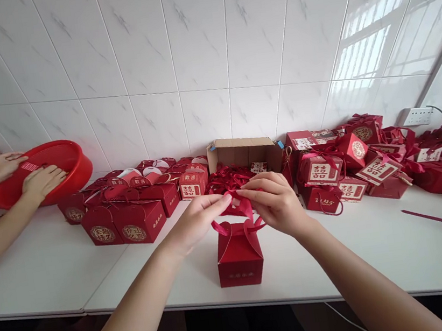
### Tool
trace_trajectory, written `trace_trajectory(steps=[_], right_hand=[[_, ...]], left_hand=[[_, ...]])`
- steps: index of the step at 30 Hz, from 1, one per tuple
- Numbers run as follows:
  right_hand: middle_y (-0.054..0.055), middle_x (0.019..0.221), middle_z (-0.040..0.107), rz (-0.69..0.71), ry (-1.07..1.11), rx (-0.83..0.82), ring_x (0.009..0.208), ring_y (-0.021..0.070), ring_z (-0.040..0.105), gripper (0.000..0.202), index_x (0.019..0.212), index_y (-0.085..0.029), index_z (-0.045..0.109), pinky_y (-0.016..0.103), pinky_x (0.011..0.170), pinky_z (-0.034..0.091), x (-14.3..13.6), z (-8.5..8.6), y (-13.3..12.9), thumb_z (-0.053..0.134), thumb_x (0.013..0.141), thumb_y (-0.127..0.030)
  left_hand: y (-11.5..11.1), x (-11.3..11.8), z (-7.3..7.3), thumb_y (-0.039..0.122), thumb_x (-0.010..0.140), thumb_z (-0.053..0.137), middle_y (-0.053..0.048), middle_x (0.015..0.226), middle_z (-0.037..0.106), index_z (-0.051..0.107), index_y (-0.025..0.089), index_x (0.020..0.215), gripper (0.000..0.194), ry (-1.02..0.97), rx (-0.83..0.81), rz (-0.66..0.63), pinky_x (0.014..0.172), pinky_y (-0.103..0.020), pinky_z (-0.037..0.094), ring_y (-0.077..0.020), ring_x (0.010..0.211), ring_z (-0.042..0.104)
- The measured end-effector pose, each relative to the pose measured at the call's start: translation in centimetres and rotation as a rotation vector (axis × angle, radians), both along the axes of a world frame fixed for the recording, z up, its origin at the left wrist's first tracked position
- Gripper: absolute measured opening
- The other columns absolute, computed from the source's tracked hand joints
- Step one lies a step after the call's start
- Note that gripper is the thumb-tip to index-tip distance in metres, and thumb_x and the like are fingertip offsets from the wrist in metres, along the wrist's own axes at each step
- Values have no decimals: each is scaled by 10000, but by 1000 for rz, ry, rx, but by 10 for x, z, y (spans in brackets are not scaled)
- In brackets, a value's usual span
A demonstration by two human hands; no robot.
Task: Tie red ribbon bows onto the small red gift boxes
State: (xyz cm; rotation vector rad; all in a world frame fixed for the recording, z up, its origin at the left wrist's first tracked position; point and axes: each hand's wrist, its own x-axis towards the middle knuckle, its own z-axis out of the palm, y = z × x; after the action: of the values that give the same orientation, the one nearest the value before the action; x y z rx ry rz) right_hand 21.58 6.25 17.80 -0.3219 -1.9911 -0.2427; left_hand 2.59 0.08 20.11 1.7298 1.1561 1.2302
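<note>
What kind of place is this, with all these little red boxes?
Probably a small packing workshop: red gift boxes crowd a long white table, with an open cardboard carton of ribbons behind.

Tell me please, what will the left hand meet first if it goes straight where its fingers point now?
Past the red ribbon in its grip, the left hand would probably meet the fingertips of the right hand; the exact depth between them is unclear.
</note>
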Motion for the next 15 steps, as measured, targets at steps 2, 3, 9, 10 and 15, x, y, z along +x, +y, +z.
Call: trace_trajectory(steps=[2,3,9,10,15], right_hand=[[56,1035,686,80,122,-114,982,217,587,271,1054,-269,688,383,840,472,-3,-3,-5,535,860,-159],[67,1053,675,116,210,-197,992,219,590,252,1041,-264,691,381,844,478,-4,-4,-7,539,861,-175],[49,851,613,28,578,-707,776,177,569,238,629,-186,585,309,681,439,27,-30,-18,573,834,-306],[40,819,599,-31,567,-725,751,169,548,245,615,-183,561,304,670,423,39,-41,-18,575,822,-314],[59,860,630,-407,356,-905,789,210,559,216,656,-186,597,347,702,437,101,-108,-16,545,769,-362]], left_hand=[[-4,0,-1,423,847,546,-66,962,718,731,251,877,254,228,177,92,882,-421,469,-279,981,633],[-7,-1,-2,413,840,557,-63,1029,710,725,263,918,238,345,283,178,958,-454,410,-292,1043,610],[-28,-33,-25,411,832,536,-77,1168,673,666,264,1043,288,722,480,622,1062,-518,175,-312,1110,581],[-34,-43,-31,408,842,509,-78,1170,674,662,256,1044,296,757,413,669,1056,-509,190,-308,1111,583],[-62,-95,-70,447,822,445,-75,979,737,701,227,958,364,900,-63,809,964,-510,326,-304,894,673]])
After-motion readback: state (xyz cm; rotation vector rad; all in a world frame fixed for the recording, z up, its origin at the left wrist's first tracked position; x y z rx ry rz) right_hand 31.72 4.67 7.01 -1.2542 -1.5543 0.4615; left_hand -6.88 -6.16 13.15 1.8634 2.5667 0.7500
